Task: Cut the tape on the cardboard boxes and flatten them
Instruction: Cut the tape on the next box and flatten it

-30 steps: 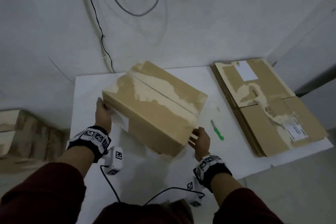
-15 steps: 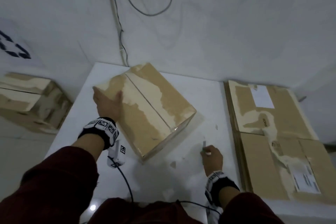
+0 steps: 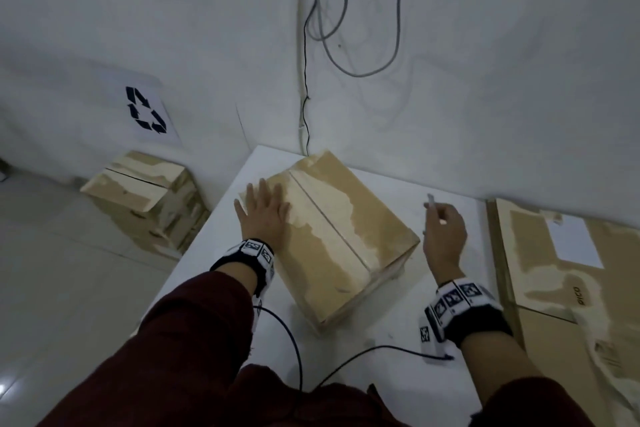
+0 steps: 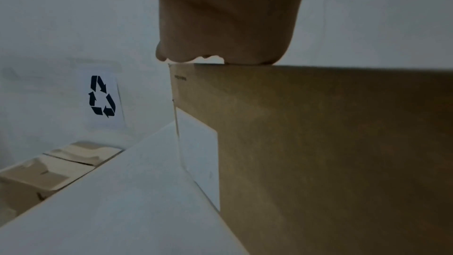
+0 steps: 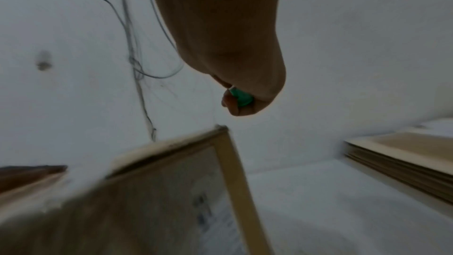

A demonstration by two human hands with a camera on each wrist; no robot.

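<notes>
A closed box [image 3: 145,198] sits on the floor at the far left, under a paper with a recycle sign [image 3: 145,110] on the wall. Next to it is the white table [image 3: 381,333]. The left hand [image 3: 262,212] lies flat on top of the cardboard box [image 3: 332,236], near its left edge, with the fingers spread out and straight, so its grip is released and holds nothing. The cardboard box stands on the table in front of the person, turned at a slant, with a line of tape [image 3: 327,222] running down the middle of its closed top. Just right of the box, the right hand [image 3: 445,236] is up in the air above the table. Its grip is closed around a small cutter [image 3: 434,206] with a green handle, and the tip sticks out past the fingers. At the far right, a stack of flat boxes [image 3: 571,288] lies on the table.
</notes>
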